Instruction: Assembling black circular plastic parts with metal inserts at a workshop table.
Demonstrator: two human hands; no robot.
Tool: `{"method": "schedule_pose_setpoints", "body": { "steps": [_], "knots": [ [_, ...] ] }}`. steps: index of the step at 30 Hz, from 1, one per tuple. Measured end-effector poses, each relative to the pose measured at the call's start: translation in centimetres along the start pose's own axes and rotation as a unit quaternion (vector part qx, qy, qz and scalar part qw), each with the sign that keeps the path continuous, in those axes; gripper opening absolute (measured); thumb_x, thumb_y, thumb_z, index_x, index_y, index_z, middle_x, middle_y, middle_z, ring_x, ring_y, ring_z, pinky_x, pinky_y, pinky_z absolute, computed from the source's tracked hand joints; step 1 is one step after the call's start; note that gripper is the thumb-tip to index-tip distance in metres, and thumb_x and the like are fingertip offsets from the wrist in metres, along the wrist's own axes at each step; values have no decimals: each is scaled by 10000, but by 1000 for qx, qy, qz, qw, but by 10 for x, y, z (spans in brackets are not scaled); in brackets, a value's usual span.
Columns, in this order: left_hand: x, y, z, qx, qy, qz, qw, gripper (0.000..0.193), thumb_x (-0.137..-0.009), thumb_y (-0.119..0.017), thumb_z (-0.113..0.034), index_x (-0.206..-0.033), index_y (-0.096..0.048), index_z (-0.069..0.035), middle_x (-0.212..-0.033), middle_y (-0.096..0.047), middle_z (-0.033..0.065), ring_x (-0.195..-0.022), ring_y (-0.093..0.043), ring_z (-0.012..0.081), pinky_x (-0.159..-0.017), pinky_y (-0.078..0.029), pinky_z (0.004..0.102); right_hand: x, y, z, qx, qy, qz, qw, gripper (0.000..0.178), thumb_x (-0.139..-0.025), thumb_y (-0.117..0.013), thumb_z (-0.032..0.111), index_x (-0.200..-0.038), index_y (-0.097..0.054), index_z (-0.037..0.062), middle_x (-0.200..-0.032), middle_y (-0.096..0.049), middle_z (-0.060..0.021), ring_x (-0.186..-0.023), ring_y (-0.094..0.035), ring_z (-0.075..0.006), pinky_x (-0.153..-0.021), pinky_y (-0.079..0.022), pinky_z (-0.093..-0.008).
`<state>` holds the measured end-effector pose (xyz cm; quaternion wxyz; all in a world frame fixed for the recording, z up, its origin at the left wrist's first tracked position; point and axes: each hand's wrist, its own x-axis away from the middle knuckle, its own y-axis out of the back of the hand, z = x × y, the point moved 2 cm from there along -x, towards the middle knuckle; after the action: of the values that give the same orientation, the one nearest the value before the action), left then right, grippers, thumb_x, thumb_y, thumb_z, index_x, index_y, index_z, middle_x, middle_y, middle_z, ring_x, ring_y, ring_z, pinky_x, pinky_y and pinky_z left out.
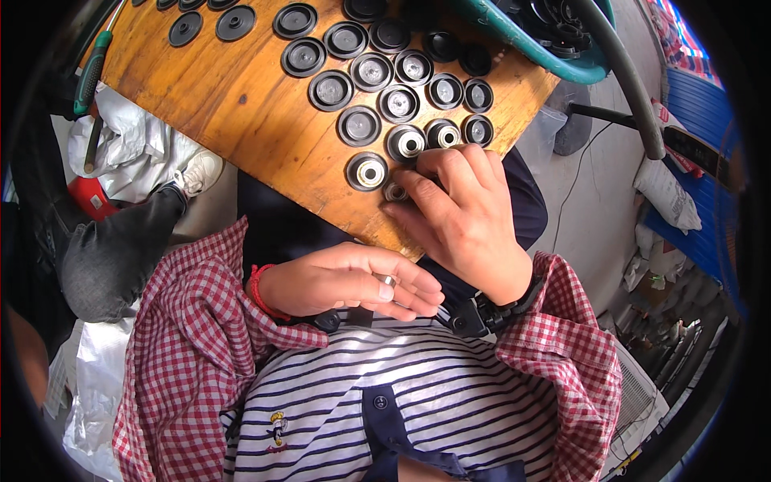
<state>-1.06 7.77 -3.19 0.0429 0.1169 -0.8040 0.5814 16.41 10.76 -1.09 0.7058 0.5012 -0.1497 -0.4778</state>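
Observation:
Several round black caps (358,126) with raised rims lie on the wooden tabletop. Silvery ring-shaped metal pieces sit in the centres of the three nearest ones, including the cap at the left of that group (353,181). My right hand (466,205) reaches over the table's near corner, thumb and fingers closed around a small metal ring (394,192), partly hidden by the fingertips. Below the corner, in front of my shirt, my left hand (345,279) is held sideways with a small shiny metal piece (387,280) between thumb and fingers; its exact kind is hidden.
More black caps (235,23) lie towards the table's far side. A teal basin (590,72) of black parts stands beyond the right edge. A green-handled screwdriver (92,76) is at the left edge. Another person's knee (112,257) shows at left, near white plastic sheeting (132,132).

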Motion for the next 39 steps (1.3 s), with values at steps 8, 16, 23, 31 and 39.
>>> {"method": "schedule_pose_setpoints", "body": {
  "steps": [8, 16, 23, 31, 39],
  "knots": [
    [0, 4, -1, 34, -140, -75, 987, 533, -989, -375, -247, -1386, -307, 100, -1402, -401, 275, -1316, -405, 380, -1092, -334, 457, 20, 26, -37, 38, -191, -143, 970, 286, -719, -774, 85, -977, -662, 30, -891, -567, -99, -801, -556, -254, -701, -468, -346],
    [-4, 6, 4, 32, -146, -37, 988, 676, -998, -357, -429, -1430, -229, 76, -1451, -325, 271, -1359, -337, 375, -1118, -280, 456, 14, 19, -31, 57, -142, -117, 981, 274, -708, -767, 93, -956, -666, 31, -871, -573, -89, -779, -548, -252, -677, -453, -349],
    [-5, 5, 7, 29, -146, -28, 989, 745, -988, -336, -503, -1445, -202, 70, -1466, -309, 261, -1372, -314, 370, -1121, -268, 459, 15, 25, -26, 69, -160, -100, 980, 261, -714, -758, 100, -949, -667, 34, -851, -571, -78, -769, -549, -252, -675, -449, -350],
    [-5, 9, 8, 56, -170, -30, 983, 760, -991, -210, -549, -1456, -191, 51, -1464, -314, 244, -1373, -311, 343, -1123, -266, 445, 13, 21, -16, 85, -154, -99, 979, 278, -711, -752, 88, -969, -669, 25, -854, -575, -72, -761, -551, -262, -675, -448, -353],
    [-11, 10, 7, 74, -210, -29, 975, 777, -983, -230, -575, -1446, -216, 50, -1392, -397, 141, -1270, -428, 215, -1050, -368, 377, 24, 2, 34, -15, 61, -6, 998, 410, -627, -792, 176, -999, -662, 63, -946, -598, -38, -793, -548, -212, -679, -420, -332]
  ]
}}
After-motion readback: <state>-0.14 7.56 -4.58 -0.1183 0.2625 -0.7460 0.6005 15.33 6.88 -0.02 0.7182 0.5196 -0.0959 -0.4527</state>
